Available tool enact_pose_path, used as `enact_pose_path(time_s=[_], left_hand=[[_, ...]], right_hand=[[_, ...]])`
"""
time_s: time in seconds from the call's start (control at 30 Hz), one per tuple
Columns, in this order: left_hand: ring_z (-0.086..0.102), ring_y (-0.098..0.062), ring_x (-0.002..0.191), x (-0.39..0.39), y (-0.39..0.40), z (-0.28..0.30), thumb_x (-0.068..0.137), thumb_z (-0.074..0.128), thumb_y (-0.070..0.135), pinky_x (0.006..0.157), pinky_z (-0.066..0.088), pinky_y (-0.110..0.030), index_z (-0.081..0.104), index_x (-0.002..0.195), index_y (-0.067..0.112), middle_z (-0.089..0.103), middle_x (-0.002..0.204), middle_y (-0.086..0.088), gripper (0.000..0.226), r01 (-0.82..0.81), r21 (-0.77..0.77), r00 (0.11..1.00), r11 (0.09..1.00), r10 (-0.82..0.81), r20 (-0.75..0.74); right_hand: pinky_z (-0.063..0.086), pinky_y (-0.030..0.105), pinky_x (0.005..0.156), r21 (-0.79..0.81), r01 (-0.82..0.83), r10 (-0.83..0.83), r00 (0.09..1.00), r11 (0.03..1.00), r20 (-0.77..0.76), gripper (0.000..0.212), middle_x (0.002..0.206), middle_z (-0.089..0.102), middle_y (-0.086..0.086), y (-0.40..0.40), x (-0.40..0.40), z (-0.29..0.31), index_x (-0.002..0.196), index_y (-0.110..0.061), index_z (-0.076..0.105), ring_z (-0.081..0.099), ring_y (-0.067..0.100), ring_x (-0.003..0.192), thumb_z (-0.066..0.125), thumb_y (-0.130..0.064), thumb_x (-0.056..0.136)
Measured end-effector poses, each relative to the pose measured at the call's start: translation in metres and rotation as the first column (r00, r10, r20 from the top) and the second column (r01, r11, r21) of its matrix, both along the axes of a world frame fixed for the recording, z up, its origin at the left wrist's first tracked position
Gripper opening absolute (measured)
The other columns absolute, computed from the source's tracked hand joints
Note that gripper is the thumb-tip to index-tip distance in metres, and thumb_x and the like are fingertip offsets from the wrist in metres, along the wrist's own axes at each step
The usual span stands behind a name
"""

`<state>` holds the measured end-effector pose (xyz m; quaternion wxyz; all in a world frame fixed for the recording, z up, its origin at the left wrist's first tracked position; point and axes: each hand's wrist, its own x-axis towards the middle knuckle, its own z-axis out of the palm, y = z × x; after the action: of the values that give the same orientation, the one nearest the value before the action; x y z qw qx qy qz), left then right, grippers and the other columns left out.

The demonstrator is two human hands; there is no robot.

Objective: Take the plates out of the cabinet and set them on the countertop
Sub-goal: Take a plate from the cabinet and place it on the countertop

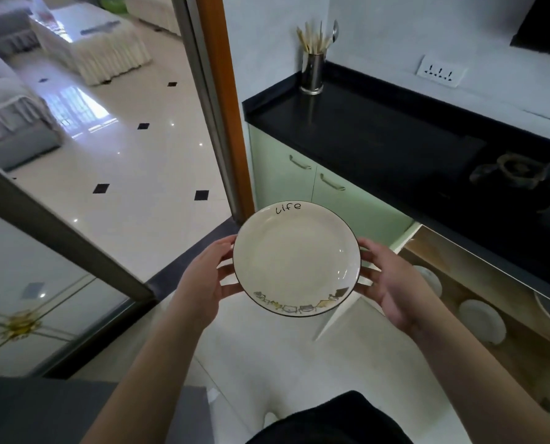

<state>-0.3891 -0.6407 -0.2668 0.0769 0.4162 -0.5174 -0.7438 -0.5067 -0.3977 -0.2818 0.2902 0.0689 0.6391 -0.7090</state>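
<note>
Plate [296, 259] held level in air before desk [379, 133], well short of its front edge. Left hand [203, 280] and right hand [384, 283] clamp opposite rims, fingers beneath. Glazed ceramic: stiff, smooth, likely slippery, breakable; rim grip suits. More plates [482, 320] remain in open cabinet [491, 283] below.

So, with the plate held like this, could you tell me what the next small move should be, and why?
Probably carry the plate up and right onto the bare black countertop: the left hand and the right hand grip its rim over the floor.
</note>
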Motion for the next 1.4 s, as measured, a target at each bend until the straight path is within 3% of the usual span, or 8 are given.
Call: enact_pose_path(time_s=[0.27,0.53,0.67,0.8,0.93,1.17,1.4], left_hand=[[0.07,-0.029,0.098,-0.056,-0.052,-0.006,0.096,0.059,0.019,0.057,0.06,-0.037,0.069,0.118,0.016,0.071,0.113,-0.012,0.025,0.052,0.018,0.999,0.998,-0.052,0.0],[0.071,-0.032,0.103,-0.124,-0.096,0.0,0.092,0.055,0.019,0.076,0.059,-0.047,0.077,0.107,0.022,0.076,0.105,-0.006,0.026,0.061,0.004,0.998,0.998,-0.061,-0.01],[0.075,-0.022,0.084,-0.141,-0.117,0.011,0.095,0.05,0.018,0.062,0.059,-0.036,0.079,0.099,0.027,0.077,0.096,-0.004,0.03,0.007,-0.027,1.0,1.0,-0.008,-0.023],[0.075,-0.023,0.08,-0.156,-0.136,0.016,0.097,0.048,0.015,0.057,0.059,-0.037,0.076,0.106,0.017,0.077,0.098,-0.007,0.03,-0.035,0.01,0.999,0.999,0.036,-0.04],[0.075,-0.022,0.074,-0.182,-0.152,0.025,0.097,0.049,0.016,0.052,0.058,-0.033,0.073,0.109,0.015,0.076,0.095,-0.008,0.027,-0.011,0.028,0.999,1.0,0.012,-0.035],[0.076,-0.024,0.078,-0.249,-0.198,0.024,0.091,0.061,0.018,0.053,0.058,-0.033,0.072,0.112,0.011,0.073,0.106,-0.013,0.025,0.03,0.08,0.997,0.996,-0.025,-0.067],[0.067,-0.026,0.094,-0.32,-0.258,0.019,0.095,0.057,0.01,0.047,0.057,-0.029,0.065,0.118,0.014,0.067,0.113,-0.01,0.025,0.116,0.067,0.992,0.991,-0.112,-0.057]], right_hand=[[0.055,0.032,0.066,-0.019,0.01,-0.01,1.0,1.0,0.02,0.028,0.112,0.069,0.003,-0.042,-0.051,-0.001,0.111,-0.02,0.071,0.066,0.021,0.093,0.046,-0.03,0.099],[0.056,0.036,0.069,-0.041,-0.01,0.011,1.0,0.999,0.027,0.029,0.113,0.068,0.002,-0.091,-0.131,0.0,0.109,-0.021,0.069,0.066,0.023,0.098,0.044,-0.032,0.1],[0.055,0.032,0.067,-0.053,-0.07,0.071,0.997,0.996,0.013,0.03,0.109,0.071,-0.001,-0.121,-0.161,0.003,0.105,-0.024,0.072,0.067,0.022,0.097,0.045,-0.036,0.099],[0.056,0.031,0.066,-0.066,-0.113,0.113,0.994,0.991,-0.003,0.034,0.1,0.073,-0.009,-0.145,-0.18,0.006,0.094,-0.033,0.076,0.07,0.015,0.09,0.042,-0.036,0.1],[0.056,0.03,0.064,-0.104,-0.065,0.067,0.998,0.992,0.02,0.032,0.099,0.074,-0.008,-0.164,-0.195,0.007,0.096,-0.03,0.076,0.071,0.014,0.087,0.045,-0.035,0.1],[0.057,0.035,0.07,-0.039,0.007,-0.008,1.0,0.999,-0.028,0.03,0.102,0.073,-0.007,-0.206,-0.238,0.01,0.094,-0.032,0.076,0.069,0.018,0.095,0.047,-0.036,0.098],[0.057,0.038,0.076,0.023,0.095,-0.094,0.995,0.995,-0.04,0.027,0.109,0.071,-0.003,-0.263,-0.281,0.014,0.098,-0.031,0.076,0.067,0.02,0.102,0.049,-0.036,0.097]])
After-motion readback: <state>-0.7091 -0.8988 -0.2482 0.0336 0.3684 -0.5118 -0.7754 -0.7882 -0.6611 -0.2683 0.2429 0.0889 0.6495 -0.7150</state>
